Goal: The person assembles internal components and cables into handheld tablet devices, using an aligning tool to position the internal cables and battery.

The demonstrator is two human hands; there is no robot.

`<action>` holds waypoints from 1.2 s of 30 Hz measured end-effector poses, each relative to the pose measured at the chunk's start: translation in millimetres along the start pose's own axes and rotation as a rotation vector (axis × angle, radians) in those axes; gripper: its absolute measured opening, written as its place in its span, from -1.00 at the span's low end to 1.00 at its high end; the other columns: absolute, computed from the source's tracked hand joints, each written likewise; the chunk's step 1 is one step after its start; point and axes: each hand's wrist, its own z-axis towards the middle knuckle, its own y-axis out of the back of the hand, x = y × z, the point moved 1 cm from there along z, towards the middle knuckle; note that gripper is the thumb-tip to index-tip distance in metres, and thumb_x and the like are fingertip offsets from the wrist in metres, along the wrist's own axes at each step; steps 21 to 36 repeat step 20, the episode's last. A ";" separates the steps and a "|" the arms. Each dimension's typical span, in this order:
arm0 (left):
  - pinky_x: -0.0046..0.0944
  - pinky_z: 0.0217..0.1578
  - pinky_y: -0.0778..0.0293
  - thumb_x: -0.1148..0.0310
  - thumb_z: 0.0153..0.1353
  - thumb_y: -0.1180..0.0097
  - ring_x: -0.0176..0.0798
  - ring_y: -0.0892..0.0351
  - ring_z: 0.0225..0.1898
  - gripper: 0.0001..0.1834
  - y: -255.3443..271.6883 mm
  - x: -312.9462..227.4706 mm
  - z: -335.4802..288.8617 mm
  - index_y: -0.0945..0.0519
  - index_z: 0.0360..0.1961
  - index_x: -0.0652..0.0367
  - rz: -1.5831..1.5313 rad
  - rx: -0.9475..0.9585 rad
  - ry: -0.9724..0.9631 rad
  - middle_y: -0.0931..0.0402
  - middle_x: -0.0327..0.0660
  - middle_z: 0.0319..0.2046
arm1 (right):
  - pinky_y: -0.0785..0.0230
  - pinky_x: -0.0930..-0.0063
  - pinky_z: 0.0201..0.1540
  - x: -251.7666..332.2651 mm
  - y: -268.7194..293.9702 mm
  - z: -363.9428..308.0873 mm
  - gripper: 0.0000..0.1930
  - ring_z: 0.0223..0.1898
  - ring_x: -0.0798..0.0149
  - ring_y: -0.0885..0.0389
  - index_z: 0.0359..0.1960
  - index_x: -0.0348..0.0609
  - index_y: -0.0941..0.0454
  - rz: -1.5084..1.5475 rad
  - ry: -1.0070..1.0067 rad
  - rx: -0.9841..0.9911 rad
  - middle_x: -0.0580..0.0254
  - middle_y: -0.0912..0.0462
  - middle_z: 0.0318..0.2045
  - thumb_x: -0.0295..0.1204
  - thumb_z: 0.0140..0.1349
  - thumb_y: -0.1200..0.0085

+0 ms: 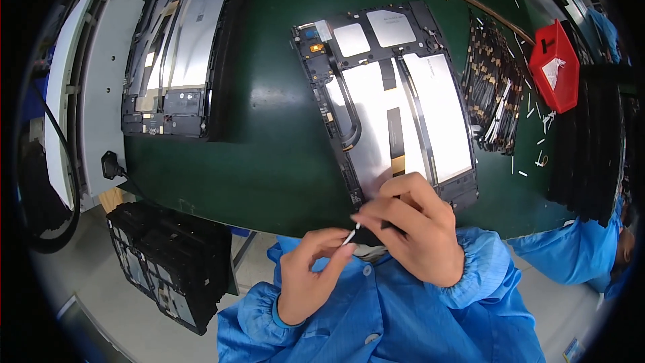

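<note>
Close to my chest, just off the table's front edge, my left hand [310, 273] pinches a small white strip [349, 237] between thumb and fingers. My right hand [418, 230] is closed too, its fingertips pinched at the strip's upper end, slightly blurred. Beyond my hands an opened tablet-like device [441, 111] lies tilted on the table, its silver battery panels, black frame and ribbon cables exposed. My right hand overlaps its near edge and hides part of it.
More opened devices [196, 33] lie at the table's left, beside a white panel [104, 87]. On the right are a bundle of dark ribbon cables [494, 74], a red bin [570, 72] and scattered white strips [531, 104]. Stacked black units [171, 255] stand lower left. Another person's blue sleeve [571, 252] shows at right.
</note>
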 end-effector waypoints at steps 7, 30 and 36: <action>-0.42 -0.29 -0.55 0.65 0.18 -0.10 -0.28 -0.64 -0.32 -0.82 -7.7 -15.9 17.9 -0.51 -0.18 0.39 -0.378 0.124 -0.075 -0.58 0.00 -0.29 | -0.42 0.49 -0.44 18.7 26.7 6.2 -0.84 -0.48 0.26 -0.57 -0.29 -0.25 -0.64 0.322 -0.335 0.158 0.16 -0.62 -0.42 -0.57 0.05 -0.23; -0.22 -0.05 -0.37 0.52 -0.17 -0.39 -0.37 -0.62 -0.22 -0.61 -2.0 -47.3 43.8 -0.60 -0.23 0.09 0.738 -0.004 -0.982 -0.66 -0.34 -0.36 | -0.51 0.49 -0.47 0.0 67.0 -19.7 -0.95 -0.47 0.22 -0.66 -0.45 -0.23 -0.67 0.077 0.330 -0.055 0.15 -0.66 -0.42 -0.56 0.03 -0.19; -0.22 -0.05 -0.37 0.52 -0.17 -0.39 -0.37 -0.62 -0.22 -0.61 -2.0 -47.3 43.8 -0.60 -0.23 0.09 0.738 -0.004 -0.982 -0.66 -0.34 -0.36 | -0.51 0.49 -0.47 0.0 67.0 -19.7 -0.95 -0.47 0.22 -0.66 -0.45 -0.23 -0.67 0.077 0.330 -0.055 0.15 -0.66 -0.42 -0.56 0.03 -0.19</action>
